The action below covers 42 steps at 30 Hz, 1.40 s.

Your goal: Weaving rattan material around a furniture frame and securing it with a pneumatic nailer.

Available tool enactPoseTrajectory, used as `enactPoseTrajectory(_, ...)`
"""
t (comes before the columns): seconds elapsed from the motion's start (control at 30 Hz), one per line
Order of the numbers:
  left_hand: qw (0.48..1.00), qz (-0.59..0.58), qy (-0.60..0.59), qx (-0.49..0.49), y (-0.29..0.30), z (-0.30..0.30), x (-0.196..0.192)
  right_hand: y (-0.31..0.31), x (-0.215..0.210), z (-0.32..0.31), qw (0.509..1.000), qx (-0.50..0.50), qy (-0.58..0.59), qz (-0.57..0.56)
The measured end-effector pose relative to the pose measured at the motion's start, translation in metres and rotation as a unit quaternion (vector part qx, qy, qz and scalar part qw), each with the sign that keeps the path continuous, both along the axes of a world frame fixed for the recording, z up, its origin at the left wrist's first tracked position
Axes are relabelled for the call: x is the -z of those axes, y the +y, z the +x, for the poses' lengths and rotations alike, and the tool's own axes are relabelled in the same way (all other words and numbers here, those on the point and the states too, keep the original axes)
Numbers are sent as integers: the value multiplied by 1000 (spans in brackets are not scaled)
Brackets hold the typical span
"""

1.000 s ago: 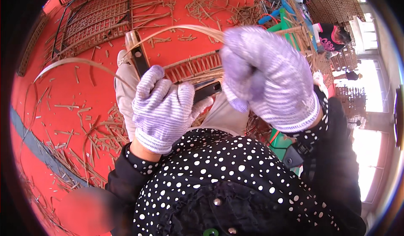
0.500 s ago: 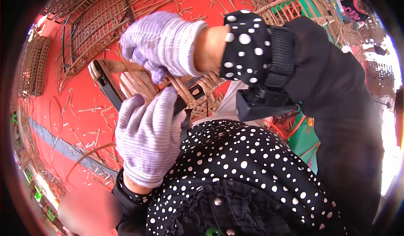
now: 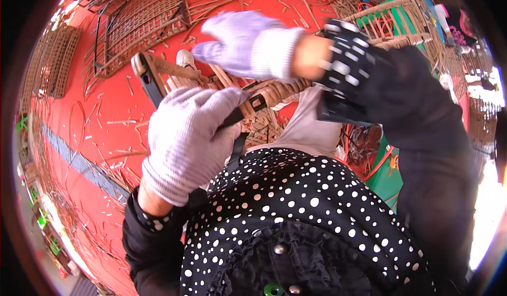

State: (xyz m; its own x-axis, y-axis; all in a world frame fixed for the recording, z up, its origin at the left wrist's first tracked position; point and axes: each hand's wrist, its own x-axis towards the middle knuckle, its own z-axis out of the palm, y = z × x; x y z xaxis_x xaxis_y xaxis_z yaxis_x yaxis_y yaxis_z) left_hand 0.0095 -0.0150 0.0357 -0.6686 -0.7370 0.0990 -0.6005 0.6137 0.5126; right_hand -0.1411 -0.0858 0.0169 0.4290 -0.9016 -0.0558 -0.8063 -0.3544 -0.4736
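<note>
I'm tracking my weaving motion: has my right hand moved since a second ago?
Yes: your right hand has moved left, nearer the woven lattice panel at upper left.

There are two gloved hands (image 3: 187, 143) (image 3: 237, 45), two studs (image 3: 279, 249) (image 3: 294, 289), one green ring (image 3: 266, 289).

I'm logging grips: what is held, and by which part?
The left hand holds the frame by its near black bar; whether the blurred right hand holds anything cannot be told.

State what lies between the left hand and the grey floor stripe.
In the head view, red floor strewn with loose brown strips lies between the gloved left hand and the grey floor stripe.
</note>
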Motion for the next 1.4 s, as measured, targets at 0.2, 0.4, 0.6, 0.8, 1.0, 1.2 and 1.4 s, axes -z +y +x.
enactPoseTrajectory(0.2, 999, 47, -16, 9, -24, 3, -2, 66, -11, -37, 963, -128, -206, -119)
enactPoseTrajectory(0.4, 963, 234, -113, 73, -72, 3, -19, 44, -5, -32, 963, -120, -186, -152)
enactPoseTrajectory(0.6, 963, 210, -147, 87, -76, 7, -34, 35, -13, -27, 970, -157, -112, -146)
enactPoseTrajectory(0.8, 981, 9, 187, -51, 3, 36, -21, 17, -15, -31, 980, -137, -145, -18)
enactPoseTrajectory(1.0, 973, -27, 170, -153, 36, 5, 31, 17, -21, -26, 980, -108, -160, 58)
enactPoseTrajectory(1.2, 895, 280, 259, -229, 35, -13, 28, 17, -9, -31, 968, -154, -195, 2)
enactPoseTrajectory(1.4, 874, 230, 389, -179, 45, -14, -43, 19, -11, -38, 971, -175, -149, -65)
